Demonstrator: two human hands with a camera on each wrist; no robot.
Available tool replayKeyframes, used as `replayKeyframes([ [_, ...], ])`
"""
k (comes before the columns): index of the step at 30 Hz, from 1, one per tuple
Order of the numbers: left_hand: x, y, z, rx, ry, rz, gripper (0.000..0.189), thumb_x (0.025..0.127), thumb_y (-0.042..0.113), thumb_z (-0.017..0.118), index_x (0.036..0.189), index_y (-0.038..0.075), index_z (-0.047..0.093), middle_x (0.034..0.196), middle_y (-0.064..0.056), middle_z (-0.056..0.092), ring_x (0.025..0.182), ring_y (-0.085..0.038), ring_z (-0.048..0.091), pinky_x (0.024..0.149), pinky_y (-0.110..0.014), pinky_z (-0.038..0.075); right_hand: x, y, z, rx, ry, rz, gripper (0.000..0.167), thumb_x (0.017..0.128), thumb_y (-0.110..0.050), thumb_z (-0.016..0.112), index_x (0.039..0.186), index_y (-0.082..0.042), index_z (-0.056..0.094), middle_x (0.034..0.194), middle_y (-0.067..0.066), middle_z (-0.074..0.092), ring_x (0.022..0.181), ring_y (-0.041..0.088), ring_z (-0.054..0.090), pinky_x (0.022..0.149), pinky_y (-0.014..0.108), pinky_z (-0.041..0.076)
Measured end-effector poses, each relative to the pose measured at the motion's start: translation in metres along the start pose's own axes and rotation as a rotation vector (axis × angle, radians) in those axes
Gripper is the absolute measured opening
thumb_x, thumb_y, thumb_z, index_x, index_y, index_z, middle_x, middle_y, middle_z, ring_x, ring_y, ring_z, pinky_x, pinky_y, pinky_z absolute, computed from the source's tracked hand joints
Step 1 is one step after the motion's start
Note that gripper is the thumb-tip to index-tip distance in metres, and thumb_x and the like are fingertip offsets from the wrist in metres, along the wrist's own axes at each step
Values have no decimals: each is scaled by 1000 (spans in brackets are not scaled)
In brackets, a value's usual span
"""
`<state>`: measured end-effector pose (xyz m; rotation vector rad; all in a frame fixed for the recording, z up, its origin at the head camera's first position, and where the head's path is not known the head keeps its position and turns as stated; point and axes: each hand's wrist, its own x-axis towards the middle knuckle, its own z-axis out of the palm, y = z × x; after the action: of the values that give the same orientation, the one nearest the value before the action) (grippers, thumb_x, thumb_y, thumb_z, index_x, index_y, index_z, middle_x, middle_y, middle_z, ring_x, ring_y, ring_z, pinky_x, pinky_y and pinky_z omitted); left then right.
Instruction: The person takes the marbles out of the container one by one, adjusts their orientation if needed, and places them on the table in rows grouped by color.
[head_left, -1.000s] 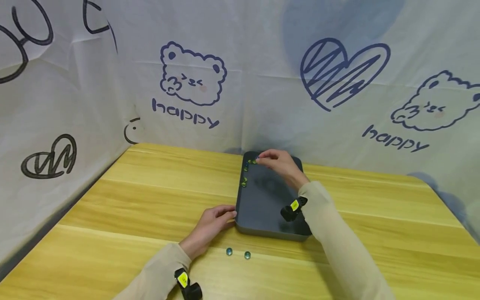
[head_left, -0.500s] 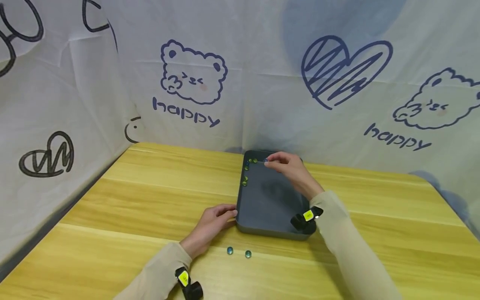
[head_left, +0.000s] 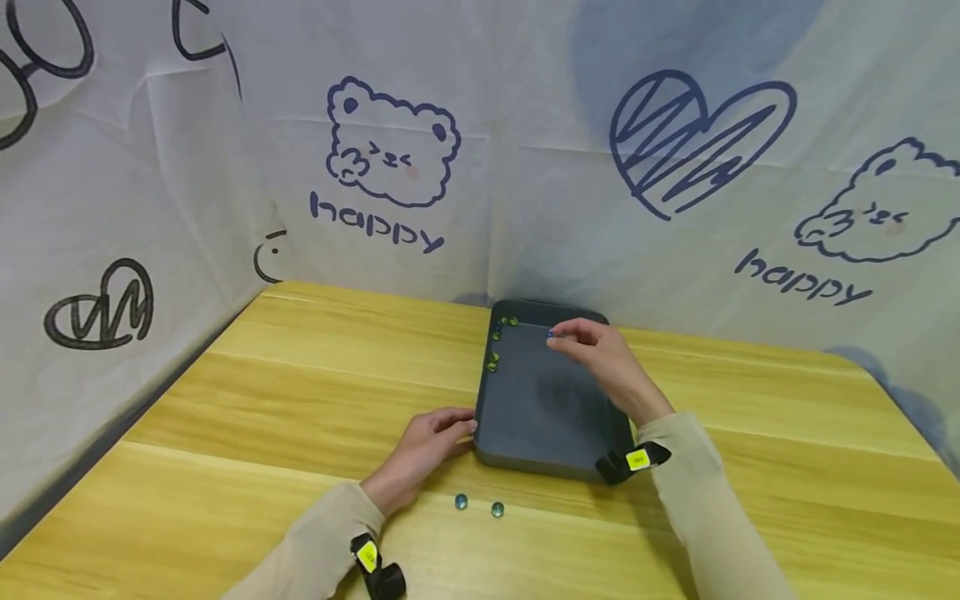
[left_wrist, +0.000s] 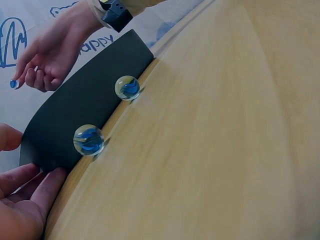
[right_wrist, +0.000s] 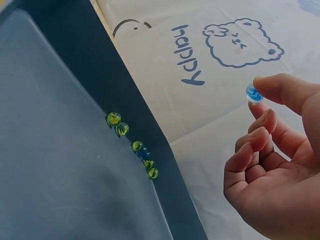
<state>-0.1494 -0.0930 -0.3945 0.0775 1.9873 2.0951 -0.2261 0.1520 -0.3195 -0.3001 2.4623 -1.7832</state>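
Between thumb and forefinger my right hand (head_left: pixel 606 360) pinches a clear marble with blue swirls (right_wrist: pixel 254 93), held over the far right part of a dark grey tray (head_left: pixel 536 417); its other fingers are curled in. My left hand (head_left: pixel 422 450) rests on the table with its fingertips touching the tray's near left corner. Inside the tray, several yellow-green marbles (right_wrist: pixel 114 118) and a blue marble (right_wrist: pixel 143 152) lie along the left wall and far left corner. Two clear marbles with blue swirls, a left one (left_wrist: pixel 89 140) and a right one (left_wrist: pixel 128 88), sit on the table before the tray.
The tray stands near the back of a wood-grain table (head_left: pixel 300 375). White cloth (head_left: pixel 525 192) with drawn bears, hearts and writing hangs behind and to the left. Black wrist cameras are strapped on both sleeves (head_left: pixel 712 508).
My right hand has moved right and nearer along the tray, away from the far left corner, still pinching the blue-swirled marble. The left hand stays at the tray's corner.
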Motion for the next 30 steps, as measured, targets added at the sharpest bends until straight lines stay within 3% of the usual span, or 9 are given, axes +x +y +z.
replayKeyframes([
  [3, -1, -1, 1, -4, -5, -2, 38, 98, 11, 55, 129, -12, 53, 130, -24, 54, 117, -32, 55, 94, -35, 53, -3, 4, 0, 3, 9, -5, 36, 93, -19, 65, 117, 7, 60, 91, 4, 56, 91, 27, 50, 80, 33, 48],
  [9, -1, -1, 1, -22, -13, 9, 37, 98, 9, 54, 128, -13, 53, 129, -25, 54, 118, -33, 54, 95, -35, 53, -6, 7, -2, 11, 26, -46, 32, 93, -19, 66, 114, 5, 62, 89, 6, 56, 86, 22, 51, 79, 35, 49],
  [18, -1, 2, 1, -19, -8, 3, 37, 98, 9, 55, 128, -12, 53, 129, -24, 54, 118, -33, 55, 95, -35, 53, -16, 10, -4, -1, 19, -19, 30, 93, -19, 67, 113, 2, 63, 90, 12, 59, 94, 40, 51, 88, 46, 48],
  [30, -2, 1, 1, -17, 3, -6, 37, 98, 9, 54, 128, -12, 54, 129, -24, 55, 117, -32, 55, 95, -35, 53, -26, 14, 2, -23, -14, -3, 28, 91, -18, 69, 111, 2, 65, 85, 6, 59, 93, 39, 54, 85, 44, 50],
])
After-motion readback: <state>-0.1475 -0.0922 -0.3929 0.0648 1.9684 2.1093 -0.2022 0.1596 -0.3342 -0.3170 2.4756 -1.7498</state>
